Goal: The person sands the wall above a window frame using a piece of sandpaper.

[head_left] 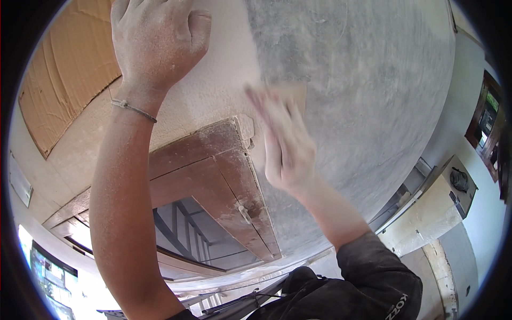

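Your right hand (288,146) is blurred, its fingers closed over a flat tan piece (300,97) and holding it against the wall (368,128); the blur hides its exact grip and what the piece is. That piece lies near the line where a pale coat on the left meets mottled grey on the right. Your left hand (157,40) is open, palm toward the pale part, thumb out to the side, fingertips cut off by the upper edge. White dust coats it and your forearm, and a thin cord bracelet (133,110) circles your wrist.

Just below your hands, the corner of a brown wooden frame (205,140) is set into the wall, dusty and scuffed, with a small pale latch (244,213) on it. A ladder (197,234) shows through its opening. Beyond your left forearm, a sheet of cardboard (66,80) covers part of the upper left. Well off to the right, a black object (458,180) lies on a pale cabinet (426,224), below a wood-framed window (486,120).
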`<state>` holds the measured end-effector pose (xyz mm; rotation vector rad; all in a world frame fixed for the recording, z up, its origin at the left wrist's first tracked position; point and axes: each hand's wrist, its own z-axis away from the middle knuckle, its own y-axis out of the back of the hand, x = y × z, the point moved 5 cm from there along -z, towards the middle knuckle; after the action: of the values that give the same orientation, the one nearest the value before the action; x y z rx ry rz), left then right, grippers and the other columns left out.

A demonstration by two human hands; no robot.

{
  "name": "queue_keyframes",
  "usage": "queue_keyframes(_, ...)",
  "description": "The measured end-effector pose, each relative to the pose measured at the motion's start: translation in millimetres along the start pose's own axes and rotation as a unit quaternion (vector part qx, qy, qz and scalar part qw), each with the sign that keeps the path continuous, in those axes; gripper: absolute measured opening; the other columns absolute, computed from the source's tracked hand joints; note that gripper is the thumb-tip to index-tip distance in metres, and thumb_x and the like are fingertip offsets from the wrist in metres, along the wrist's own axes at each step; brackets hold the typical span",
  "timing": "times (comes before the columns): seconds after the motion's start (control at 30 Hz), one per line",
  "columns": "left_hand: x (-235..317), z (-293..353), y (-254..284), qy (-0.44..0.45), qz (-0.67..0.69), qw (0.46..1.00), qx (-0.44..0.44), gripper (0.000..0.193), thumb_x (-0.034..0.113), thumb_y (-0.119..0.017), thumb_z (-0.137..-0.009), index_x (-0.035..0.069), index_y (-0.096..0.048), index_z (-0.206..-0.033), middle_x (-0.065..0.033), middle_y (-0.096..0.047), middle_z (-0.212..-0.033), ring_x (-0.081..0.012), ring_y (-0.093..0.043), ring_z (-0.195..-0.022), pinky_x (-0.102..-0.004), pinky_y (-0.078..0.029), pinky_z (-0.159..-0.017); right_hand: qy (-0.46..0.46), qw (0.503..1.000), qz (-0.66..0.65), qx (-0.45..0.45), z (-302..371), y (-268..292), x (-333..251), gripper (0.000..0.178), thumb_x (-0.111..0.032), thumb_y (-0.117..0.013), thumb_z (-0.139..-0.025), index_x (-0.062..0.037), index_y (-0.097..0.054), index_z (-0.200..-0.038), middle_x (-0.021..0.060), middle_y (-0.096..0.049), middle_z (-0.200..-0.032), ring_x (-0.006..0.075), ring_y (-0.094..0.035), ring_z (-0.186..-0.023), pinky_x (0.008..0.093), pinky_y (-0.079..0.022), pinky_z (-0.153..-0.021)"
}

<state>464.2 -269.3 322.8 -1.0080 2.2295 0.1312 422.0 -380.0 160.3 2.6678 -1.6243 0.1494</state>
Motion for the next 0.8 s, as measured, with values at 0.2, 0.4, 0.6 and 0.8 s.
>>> queue_keyframes(0.2,1.0,2.8,-6.8,-0.014,0.046,0.998,0.049,0.032,0.002,-0.05,-0.057,0.007,-0.058,-0.088,-0.007,-0.055,-0.091,-0.0253,-0.05,-0.088,-0.0374,-0.035,-0.08,0.004,0.999,0.003,0.041,-78.3,-0.4,19.4,0.036,-0.007,-0.047,-0.09,-0.0033,-0.052,-0.125,0.0158,-0.06,-0.115,0.0334,-0.057,-0.102,0.0387,-0.049,-0.083)
queue_keyframes(0.4,-0.8,1.1,-1.2,0.007,0.009,1.0,0.016,0.031,0.002,-0.05,-0.056,0.007,-0.057,-0.086,-0.0074,-0.056,-0.09,-0.0258,-0.051,-0.086,-0.0373,-0.036,-0.079,0.018,0.999,-0.011,0.024,-26.5,8.7,5.6,0.036,-0.003,-0.046,-0.088,-0.0039,-0.054,-0.123,0.0137,-0.058,-0.12,0.0295,-0.057,-0.105,0.0412,-0.047,-0.088)
queue_keyframes(0.6,-2.2,5.6,-4.1,0.011,-0.011,1.0,0.002,0.032,0.005,-0.051,-0.07,0.017,-0.064,-0.097,0.003,-0.062,-0.105,-0.0163,-0.057,-0.098,-0.0327,-0.038,-0.088,-0.013,0.999,-0.03,0.003,-42.8,8.7,12.2,0.04,-0.002,-0.051,-0.084,-0.0041,-0.052,-0.125,0.0156,-0.058,-0.118,0.0348,-0.054,-0.106,0.0426,-0.045,-0.089)
queue_keyframes(0.8,-5.7,5.7,-3.7,0.016,-0.002,1.0,-0.003,0.032,0.005,-0.051,-0.07,0.017,-0.064,-0.097,0.0029,-0.063,-0.102,-0.0172,-0.057,-0.099,-0.0327,-0.038,-0.088,-0.028,0.999,-0.018,-0.003,-66.3,-7.7,11.3,0.042,-0.004,-0.051,-0.085,-0.0042,-0.05,-0.127,0.017,-0.055,-0.121,0.0377,-0.051,-0.11,0.0439,-0.042,-0.094)
